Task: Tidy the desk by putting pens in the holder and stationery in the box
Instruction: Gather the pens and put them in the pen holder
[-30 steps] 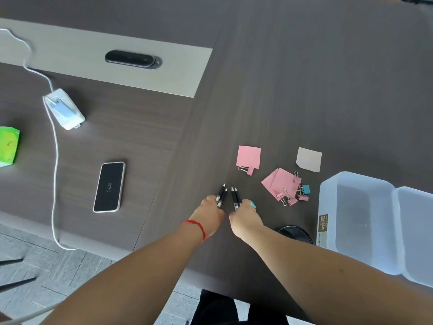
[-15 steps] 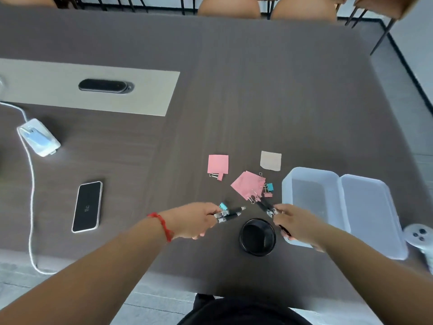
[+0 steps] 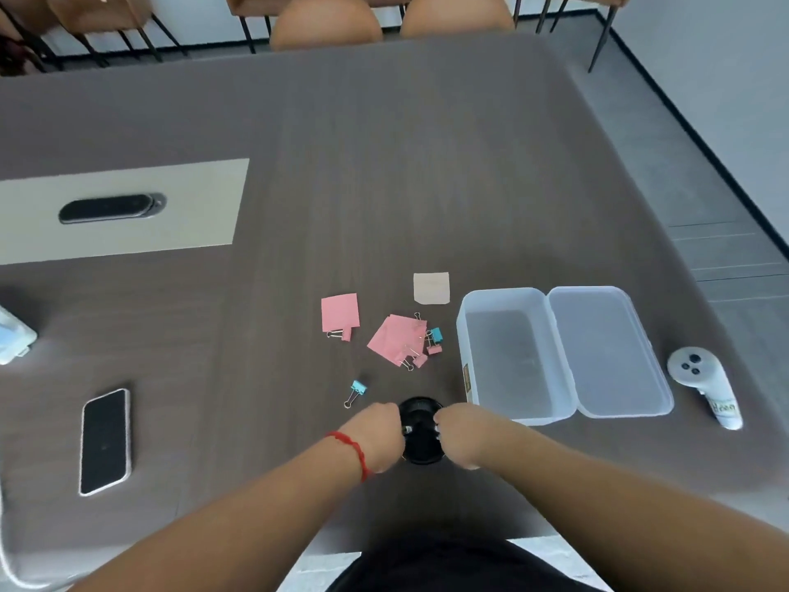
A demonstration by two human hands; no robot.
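Note:
A black round pen holder (image 3: 420, 410) stands near the desk's front edge. My left hand (image 3: 378, 435) and my right hand (image 3: 463, 433) are closed on either side of its mouth, each gripping black pens (image 3: 407, 430) whose tips point down into the holder. Only the silver tips show. Beyond lie a blue binder clip (image 3: 355, 390), a pink sticky note (image 3: 339, 311) with a pink clip, a pile of pink notes and clips (image 3: 397, 340), and a beige note (image 3: 431, 288). A clear plastic box (image 3: 504, 356) sits open to the right, its lid (image 3: 606, 352) folded out.
A phone (image 3: 104, 442) lies face up at the left, with a white charger (image 3: 13, 339) and cable further left. A white controller (image 3: 704, 386) rests right of the box. A grey panel with a black cable port (image 3: 106, 208) is inset in the desk. Chairs stand behind the far edge.
Both hands lifted the pens off the desk, swung inward and came together over the holder, tips now pointing down into it. The blue clip was left on the desk. The view tilted up.

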